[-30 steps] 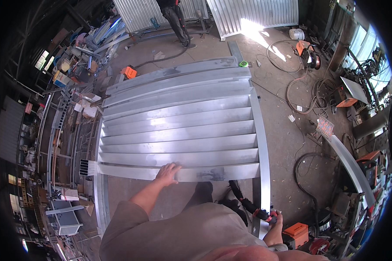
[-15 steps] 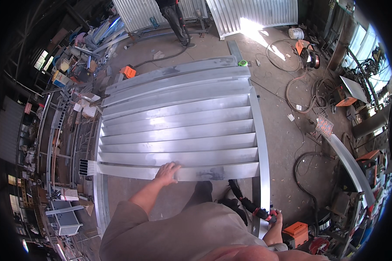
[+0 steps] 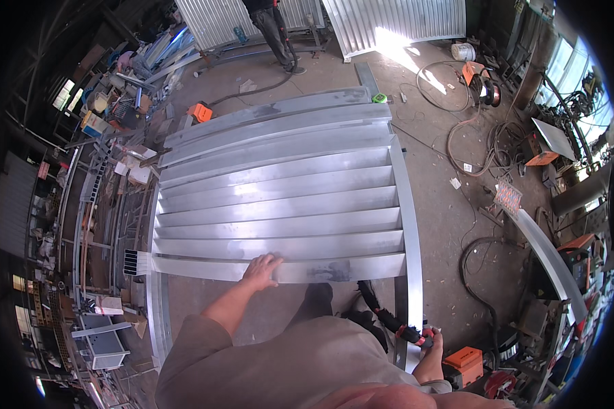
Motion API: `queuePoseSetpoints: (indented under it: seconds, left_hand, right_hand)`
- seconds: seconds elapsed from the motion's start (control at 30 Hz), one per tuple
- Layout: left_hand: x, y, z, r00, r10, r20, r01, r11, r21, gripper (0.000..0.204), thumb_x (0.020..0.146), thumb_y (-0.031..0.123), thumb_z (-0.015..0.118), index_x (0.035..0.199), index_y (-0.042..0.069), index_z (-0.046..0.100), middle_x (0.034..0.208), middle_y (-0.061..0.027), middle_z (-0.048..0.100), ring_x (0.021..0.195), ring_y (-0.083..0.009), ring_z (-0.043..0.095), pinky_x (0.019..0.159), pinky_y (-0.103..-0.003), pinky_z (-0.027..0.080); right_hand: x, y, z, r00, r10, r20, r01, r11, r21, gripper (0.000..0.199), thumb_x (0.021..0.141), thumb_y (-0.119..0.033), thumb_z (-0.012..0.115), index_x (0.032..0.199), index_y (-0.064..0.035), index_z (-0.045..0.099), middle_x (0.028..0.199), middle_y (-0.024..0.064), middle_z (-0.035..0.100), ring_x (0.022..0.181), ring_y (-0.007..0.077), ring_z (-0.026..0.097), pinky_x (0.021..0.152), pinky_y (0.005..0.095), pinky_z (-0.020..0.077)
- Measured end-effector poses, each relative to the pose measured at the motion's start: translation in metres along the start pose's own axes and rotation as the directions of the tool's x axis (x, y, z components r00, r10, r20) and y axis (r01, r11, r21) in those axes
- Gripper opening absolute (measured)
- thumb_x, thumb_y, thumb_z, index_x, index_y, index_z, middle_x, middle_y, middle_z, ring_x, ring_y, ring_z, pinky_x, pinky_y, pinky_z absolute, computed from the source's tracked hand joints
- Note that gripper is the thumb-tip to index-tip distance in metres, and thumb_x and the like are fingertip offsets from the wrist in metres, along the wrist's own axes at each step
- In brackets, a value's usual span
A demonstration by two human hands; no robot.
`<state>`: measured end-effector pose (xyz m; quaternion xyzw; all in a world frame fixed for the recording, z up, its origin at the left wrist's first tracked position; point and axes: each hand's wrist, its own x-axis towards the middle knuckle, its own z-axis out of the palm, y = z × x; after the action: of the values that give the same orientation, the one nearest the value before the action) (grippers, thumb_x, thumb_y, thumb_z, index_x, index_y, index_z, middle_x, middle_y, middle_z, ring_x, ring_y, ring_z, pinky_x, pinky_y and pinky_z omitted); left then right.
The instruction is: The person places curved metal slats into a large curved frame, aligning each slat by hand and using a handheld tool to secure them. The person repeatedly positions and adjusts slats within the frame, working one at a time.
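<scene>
Across the middle of the workshop, squarely ahead: the frame (image 3: 407, 204), made of two long rails (image 3: 415, 307) and a row of broad metal slats (image 3: 273, 228) between. At its close end, the near slat (image 3: 378, 268), darkly smudged right of centre. Along the far end, more bright strips (image 3: 286, 121), with a green tape (image 3: 379, 99) by the right tip.

On the near slat, the left hand (image 3: 260, 274), fingers over the face, thumb by the lower edge; cannot tell whether clamped or merely resting. Beside the right rail, the right hand (image 3: 433, 343), closed around a red-and-black tool (image 3: 426, 334), with a black-sleeved cable (image 3: 389, 322) running toward the near slat.

By its look, probably thin sheet: each slat likely light for its length, stiff along the edge, springy and easily dented across the flat. Smooth and shiny, so perhaps slippery under bare fingers; edges possibly sharp. As a whole, likely heavy and awkward, too wide for one arm. For steadying a slat, best held near mid-length, palm flat, fingertips clear of the edge. For shifting the frame, better gripped by both rails than by any slat.
</scene>
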<state>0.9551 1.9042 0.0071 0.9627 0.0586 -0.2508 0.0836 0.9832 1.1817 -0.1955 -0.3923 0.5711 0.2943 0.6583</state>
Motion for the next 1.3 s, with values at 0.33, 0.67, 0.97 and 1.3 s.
queuePoseSetpoints:
  seconds: [0.33,0.67,0.97,1.3]
  left_hand:
    - [0.001,0.000,0.000,1.000,0.002,-0.002,-0.002,1.000,0.011,0.097,0.076,0.039,0.090,0.160,0.028,0.041,0.154,-0.0113,0.043,0.146,-0.0322,0.039,0.122,-0.046,0.033]
    - [0.002,0.001,-0.002,1.000,-0.004,0.010,0.004,1.000,0.005,0.097,0.076,0.038,0.090,0.159,0.027,0.042,0.153,-0.0120,0.044,0.146,-0.0325,0.040,0.122,-0.047,0.033]
    - [0.003,0.002,-0.004,1.000,-0.008,0.020,0.008,1.000,0.009,0.097,0.076,0.038,0.090,0.160,0.027,0.041,0.154,-0.0109,0.044,0.146,-0.0316,0.039,0.122,-0.046,0.032]
    - [0.002,0.002,-0.004,1.000,-0.019,0.022,0.019,1.000,0.010,0.099,0.075,0.039,0.091,0.159,0.028,0.041,0.153,-0.0104,0.045,0.146,-0.0318,0.039,0.123,-0.046,0.032]
  right_hand:
    - [0.032,0.000,-0.018,0.998,0.005,0.064,-0.006,1.000,0.014,0.048,0.103,-0.041,0.048,0.115,0.0027,0.063,0.104,0.0191,0.071,0.090,0.0369,0.071,0.085,0.0515,0.0609]
    - [0.034,-0.001,-0.014,0.999,0.022,0.043,-0.022,1.000,-0.001,0.035,0.101,-0.041,0.051,0.106,-0.0074,0.062,0.093,0.0126,0.071,0.081,0.0334,0.070,0.080,0.0500,0.0604]
    - [0.017,-0.003,-0.005,1.000,0.007,0.001,-0.007,0.999,-0.050,0.032,0.101,-0.040,0.050,0.096,-0.0111,0.064,0.083,0.0092,0.071,0.073,0.0325,0.069,0.074,0.0479,0.0600]
    - [0.022,-0.003,-0.008,1.000,-0.004,-0.029,0.004,1.000,-0.024,0.032,0.101,-0.038,0.051,0.100,-0.0091,0.065,0.086,0.0111,0.072,0.074,0.0333,0.069,0.075,0.0496,0.0602]
